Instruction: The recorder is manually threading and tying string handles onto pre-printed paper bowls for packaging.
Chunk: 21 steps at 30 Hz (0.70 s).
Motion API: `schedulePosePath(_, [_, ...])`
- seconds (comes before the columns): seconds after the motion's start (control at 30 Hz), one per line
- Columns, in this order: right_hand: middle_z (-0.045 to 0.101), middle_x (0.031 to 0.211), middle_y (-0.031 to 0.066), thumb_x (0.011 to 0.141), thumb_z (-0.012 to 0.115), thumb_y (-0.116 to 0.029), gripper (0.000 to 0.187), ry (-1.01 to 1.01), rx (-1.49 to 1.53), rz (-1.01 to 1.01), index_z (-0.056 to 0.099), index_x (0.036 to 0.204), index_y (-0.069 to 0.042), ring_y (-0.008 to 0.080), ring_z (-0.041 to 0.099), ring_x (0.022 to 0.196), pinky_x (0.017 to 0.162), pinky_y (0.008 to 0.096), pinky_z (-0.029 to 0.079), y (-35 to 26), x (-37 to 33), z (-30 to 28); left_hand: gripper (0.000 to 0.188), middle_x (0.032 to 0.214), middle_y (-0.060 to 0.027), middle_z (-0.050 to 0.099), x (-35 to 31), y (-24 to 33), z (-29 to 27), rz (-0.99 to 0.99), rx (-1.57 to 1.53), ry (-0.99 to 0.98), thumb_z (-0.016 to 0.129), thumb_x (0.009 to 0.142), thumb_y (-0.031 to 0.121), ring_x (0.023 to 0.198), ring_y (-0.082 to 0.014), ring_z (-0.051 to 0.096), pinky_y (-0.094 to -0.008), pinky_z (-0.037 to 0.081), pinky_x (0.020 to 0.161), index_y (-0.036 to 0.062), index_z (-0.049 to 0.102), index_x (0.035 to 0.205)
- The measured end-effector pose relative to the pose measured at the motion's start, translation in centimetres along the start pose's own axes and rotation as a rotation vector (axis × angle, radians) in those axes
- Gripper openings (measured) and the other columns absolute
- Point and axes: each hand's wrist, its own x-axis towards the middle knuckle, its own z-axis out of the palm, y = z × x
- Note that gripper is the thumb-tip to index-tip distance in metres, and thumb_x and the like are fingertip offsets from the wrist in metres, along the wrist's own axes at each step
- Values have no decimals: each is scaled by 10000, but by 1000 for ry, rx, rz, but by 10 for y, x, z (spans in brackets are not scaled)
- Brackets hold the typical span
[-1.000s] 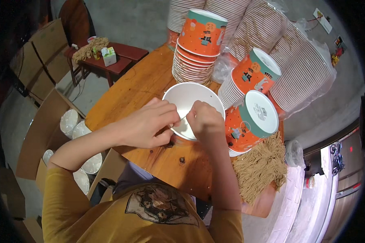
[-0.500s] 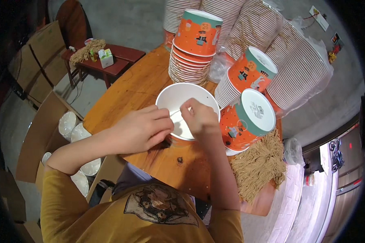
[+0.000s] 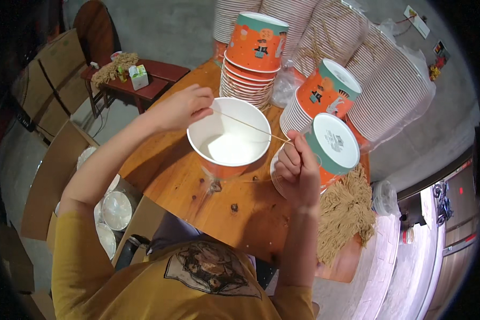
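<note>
A white-lined paper bucket [image 3: 200, 136] with an orange outside stands in front of me on the wooden table. A thin tan cord [image 3: 245, 124] stretches taut across its mouth. At the rim's far left, my left hand [image 3: 189, 108] pinches one end. Beyond the rim on the right, the other end is closed in the fingers of my right hand [image 3: 298, 168]. That hand is close to an upturned orange and green bucket [image 3: 334, 141] and partly hides it. Whether the cord passes through the bucket's wall I cannot tell.
Stacked buckets [image 3: 257, 42] and another upturned stack [image 3: 328, 88] crowd the wooden table [image 3: 160, 181]. Bagged bucket stacks [image 3: 392, 85] stand behind them. A heap of tan cords [image 3: 346, 216] lies at the right edge. A cardboard box [image 3: 58, 186] with wrapped white stacks is at left.
Both hands have come out of the bucket and moved apart, left hand up and left, right hand right. The cord now shows stretched between them. The bucket has shifted left and slightly away.
</note>
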Motion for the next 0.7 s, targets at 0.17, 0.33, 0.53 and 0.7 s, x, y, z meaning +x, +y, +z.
schedulePosePath(0.17, [303, 601, -54, 1044, 394, -162, 222, 86, 170, 25, 546, 1132, -27, 29, 270, 489, 375, 175, 203, 8, -8, 12, 138, 1026, -114, 565, 6, 20, 1, -20, -85, 253, 637, 880, 135, 958, -285, 548, -355, 465, 828, 17, 615, 948])
schedulePosePath(0.33, [327, 599, -43, 1009, 444, -112, 202, 74, 300, 33, 485, 1191, -35, 35, 283, 484, 361, 174, 222, 16, -12, 41, 468, 972, -63, 567, -13, 152, 49, -269, -950, 245, 651, 886, 97, 751, -87, 565, -235, 469, 616, 45, 407, 1282])
schedulePosePath(0.53, [335, 605, -42, 927, 511, -145, 271, 234, 60, -73, 447, 1167, -35, 47, 288, 459, 429, 197, 267, 15, -15, 32, 384, 866, -11, 561, -22, 181, 65, -546, -1377, 159, 548, 958, 80, 680, -54, 532, -201, 427, 565, 57, 382, 1304])
schedulePosePath(0.7, [311, 613, -60, 965, 487, -120, 212, 224, 40, -187, 483, 1155, -27, 24, 270, 499, 413, 189, 229, 21, -12, 3, 269, 925, -40, 623, -50, 172, 63, -714, -1312, -64, 525, 996, 127, 761, -56, 558, -192, 451, 645, 52, 455, 1244])
